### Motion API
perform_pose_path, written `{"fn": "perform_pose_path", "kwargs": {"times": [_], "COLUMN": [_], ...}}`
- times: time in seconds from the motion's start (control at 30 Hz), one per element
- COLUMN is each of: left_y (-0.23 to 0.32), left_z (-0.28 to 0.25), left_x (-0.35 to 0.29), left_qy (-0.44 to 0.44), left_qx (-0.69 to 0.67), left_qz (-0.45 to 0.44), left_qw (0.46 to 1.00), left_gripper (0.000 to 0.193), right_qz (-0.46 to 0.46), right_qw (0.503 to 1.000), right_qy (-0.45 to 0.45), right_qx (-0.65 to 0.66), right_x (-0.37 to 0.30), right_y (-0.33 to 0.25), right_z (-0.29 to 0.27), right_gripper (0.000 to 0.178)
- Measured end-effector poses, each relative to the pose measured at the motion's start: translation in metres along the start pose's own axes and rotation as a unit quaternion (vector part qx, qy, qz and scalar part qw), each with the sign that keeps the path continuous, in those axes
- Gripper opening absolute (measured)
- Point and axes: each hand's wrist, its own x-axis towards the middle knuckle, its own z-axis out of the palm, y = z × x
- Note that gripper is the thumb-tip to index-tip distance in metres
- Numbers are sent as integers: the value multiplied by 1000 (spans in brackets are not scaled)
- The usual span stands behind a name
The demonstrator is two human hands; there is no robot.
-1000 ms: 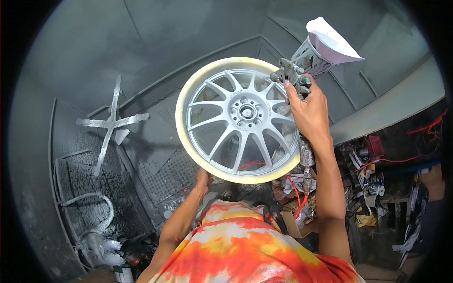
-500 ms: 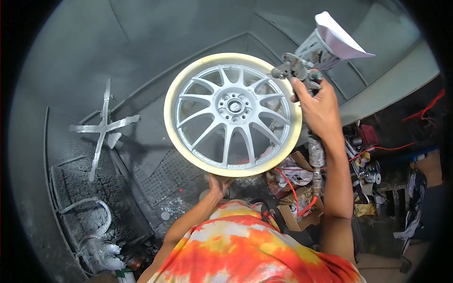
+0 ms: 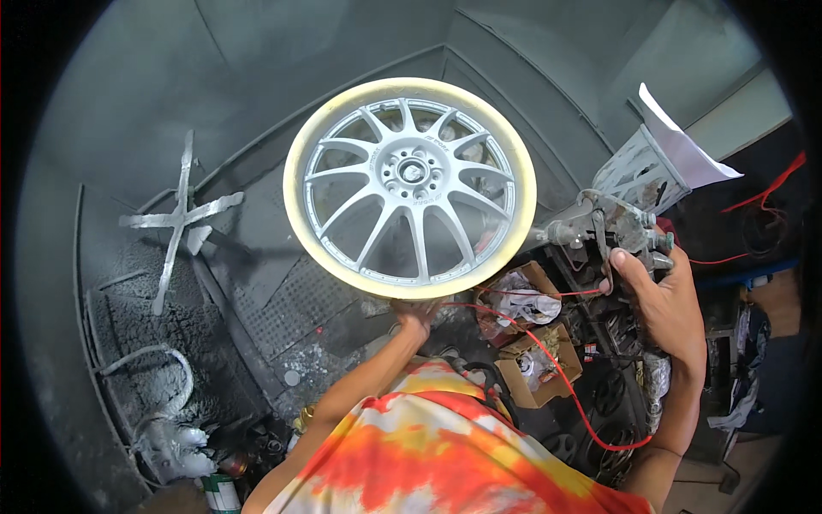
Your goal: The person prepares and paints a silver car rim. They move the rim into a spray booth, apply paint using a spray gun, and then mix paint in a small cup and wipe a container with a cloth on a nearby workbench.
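Observation:
A multi-spoke car wheel rim (image 3: 417, 224), silver on its face with a pale yellow outer lip, faces up in front of me. My left hand (image 3: 415, 315) reaches under its near edge; the fingers are hidden beneath it. Right of the wheel, my right hand (image 3: 655, 295) is closed around a paint-crusted spray gun (image 3: 616, 230), its nozzle pointing left at the lip. Faint mist shows by the nozzle. On the gun sits a paint-streaked cup (image 3: 642, 176) with a folded white sheet (image 3: 685, 146) standing in it. A red hose (image 3: 556, 364) loops below.
At left stands a cross-shaped, paint-coated stand (image 3: 181, 219). Grey booth walls (image 3: 342, 51) rise behind the wheel. Open cardboard boxes (image 3: 539, 364) with crumpled contents and dark clutter lie at lower right. A curved pale hose (image 3: 175, 377) and a can (image 3: 223, 495) are at lower left.
My right hand has carried the spray gun from the wheel's upper right rim outward right and nearer to me. Mist now shows at the nozzle. My left hand remains under the wheel.

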Motion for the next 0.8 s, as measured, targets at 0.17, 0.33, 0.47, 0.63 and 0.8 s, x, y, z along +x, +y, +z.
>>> {"fn": "perform_pose_path", "kwargs": {"times": [0.17,0.33,0.47,0.63,0.8], "left_y": [-1,34,88,203,304], "left_z": [-2,-34,-60,-67,-48], "left_x": [1,14,34,86,130], "left_qy": [-4,-61,-24,-24,2], "left_qx": [-26,103,279,427,406], "left_qz": [-5,10,54,135,170], "left_qw": [1000,993,958,894,898], "left_gripper": [92,89,86,70,68], "right_qz": [-105,-128,-106,-143,-178], "right_qw": [994,992,994,989,984], "right_qy": [-4,11,-29,-14,-15], "right_qx": [2,12,-1,-39,2], "right_x": [9,20,24,32,34], "right_y": [-7,-13,-16,-17,-22], "right_z": [8,25,28,33,41], "right_gripper": [32,31,28,23,22]}}
